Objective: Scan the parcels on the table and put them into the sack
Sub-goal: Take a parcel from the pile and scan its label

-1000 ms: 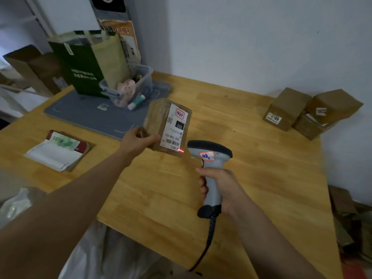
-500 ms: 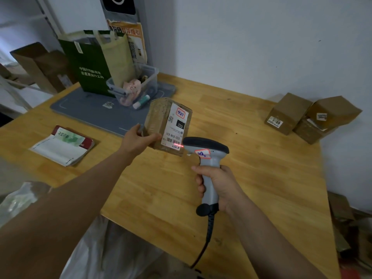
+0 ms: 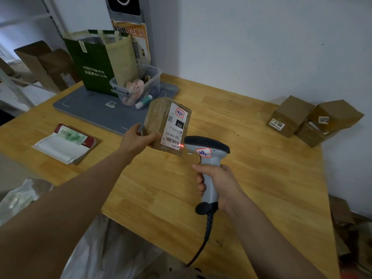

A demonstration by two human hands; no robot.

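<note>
My left hand (image 3: 136, 140) grips a brown taped parcel (image 3: 159, 121) above the wooden table (image 3: 261, 178), its white shipping label turned toward the scanner. My right hand (image 3: 219, 181) holds the grey barcode scanner (image 3: 207, 158) by its handle, nose close to the label. A red laser dot sits at the label's lower right corner. Three more brown parcels (image 3: 289, 115) lie stacked at the table's far right by the wall. The white sack (image 3: 104, 250) hangs open below the table's near edge.
A grey mat (image 3: 90, 109) at the back left carries a green bag (image 3: 96, 63) and a clear bin (image 3: 138, 85) of small items. A flat white and red mailer (image 3: 66, 143) lies at the left. The scanner's cable (image 3: 201, 244) runs down over the table edge.
The scanner has moved slightly closer to the parcel's label, and the red dot stays near the barcode. The parcel remains held in about the same place.
</note>
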